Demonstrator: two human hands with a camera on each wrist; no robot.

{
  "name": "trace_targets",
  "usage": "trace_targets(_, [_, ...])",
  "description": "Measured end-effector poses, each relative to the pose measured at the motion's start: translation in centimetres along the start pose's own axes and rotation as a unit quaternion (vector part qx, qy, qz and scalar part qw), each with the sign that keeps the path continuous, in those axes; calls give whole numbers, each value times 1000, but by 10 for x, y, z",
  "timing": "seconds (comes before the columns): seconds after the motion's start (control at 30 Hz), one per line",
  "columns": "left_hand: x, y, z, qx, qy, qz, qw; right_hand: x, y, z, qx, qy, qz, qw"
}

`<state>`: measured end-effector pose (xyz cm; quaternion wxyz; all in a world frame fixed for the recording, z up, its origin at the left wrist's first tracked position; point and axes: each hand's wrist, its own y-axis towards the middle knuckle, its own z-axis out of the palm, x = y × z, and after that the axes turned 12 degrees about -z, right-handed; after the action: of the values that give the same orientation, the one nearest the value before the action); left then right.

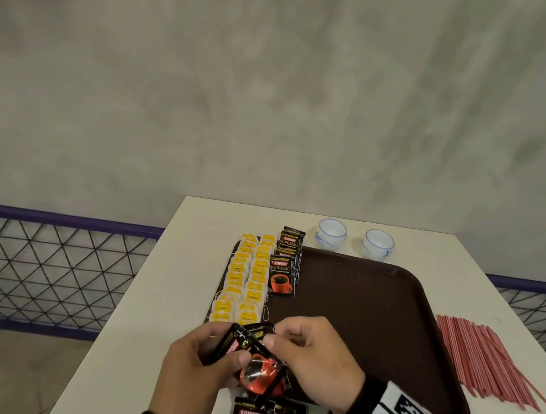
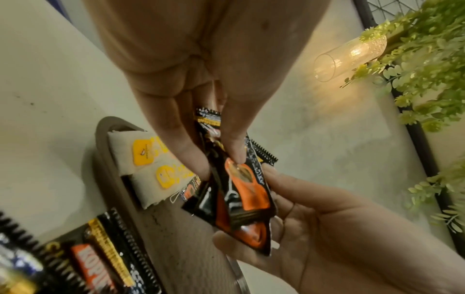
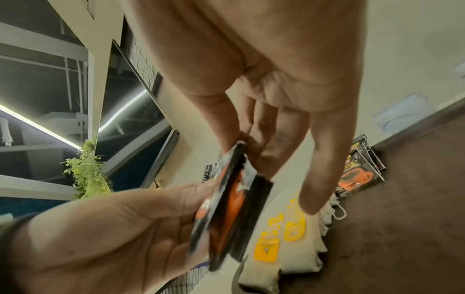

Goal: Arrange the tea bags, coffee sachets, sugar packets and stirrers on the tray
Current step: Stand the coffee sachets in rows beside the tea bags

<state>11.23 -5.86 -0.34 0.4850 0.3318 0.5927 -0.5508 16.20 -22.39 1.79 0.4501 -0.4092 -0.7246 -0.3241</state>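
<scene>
Already two rows of white tea bags with yellow tags (image 1: 244,281) fill my brown plastic tray's (image 1: 371,318) left side, black coffee sachets (image 1: 283,268) begun beside them; red-striped stirrers (image 1: 491,361) wait outside, sugar unseen. My left hand (image 1: 200,368) and right hand (image 1: 313,356) both pinch a few black-and-orange sachets (image 1: 257,363) above the near edge. Only the wrist views show the bunch's fanned edges.
</scene>
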Motion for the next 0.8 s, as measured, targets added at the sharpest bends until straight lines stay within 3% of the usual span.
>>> trace_targets(0.17, [6, 1, 4, -50, 21, 27, 998, -8, 4, 1, -76, -9, -14, 997])
trace_targets(0.27, [8, 6, -5, -64, 62, 40, 995, -8, 7, -5, -75, 6, -6, 997])
trace_targets(0.33, [6, 11, -16, -75, 68, 47, 994, -12, 15, -15, -86, 44, 26, 995])
trace_targets(0.43, [1, 13, -30, -70, 27, 48, 996, -24, 45, -36, -158, 103, 114, 975])
trace_targets(0.7, [3, 11, -36, -67, 24, 43, 997, -74, 127, -46, -195, 42, 253, 947])
trace_targets(0.8, [4, 11, -38, -65, 30, 37, 997, -89, 138, -46, -171, -77, 249, 950])
